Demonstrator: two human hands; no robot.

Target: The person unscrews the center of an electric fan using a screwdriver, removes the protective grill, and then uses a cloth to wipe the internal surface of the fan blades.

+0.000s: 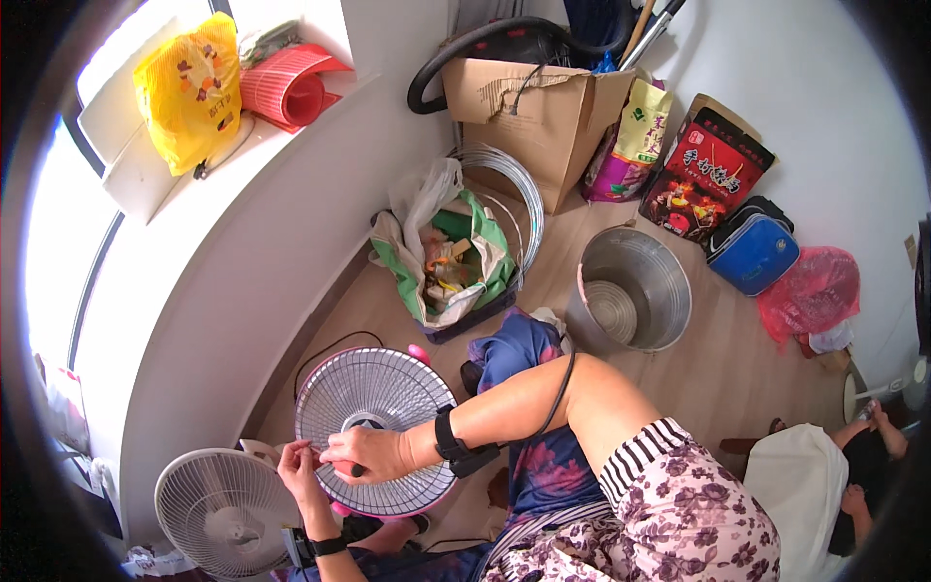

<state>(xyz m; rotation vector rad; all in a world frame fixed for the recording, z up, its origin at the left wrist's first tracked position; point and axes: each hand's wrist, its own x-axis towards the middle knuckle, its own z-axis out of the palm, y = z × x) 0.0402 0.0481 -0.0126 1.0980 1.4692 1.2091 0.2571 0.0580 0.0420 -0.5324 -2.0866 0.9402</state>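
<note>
Hands at near left: your right hand (367,454) grips the fan grille (376,430) to steady it; your left hand (299,464) pinches its rim.

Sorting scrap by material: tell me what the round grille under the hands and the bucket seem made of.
Grille: thin metal wire, pale grey, likely painted or plated; fine radial spokes show. Bucket: bare sheet metal, probably galvanised or stainless steel; dull silvery sheen with reflections inside.

brown box (529,116), red bag (706,175) beside wall
</note>
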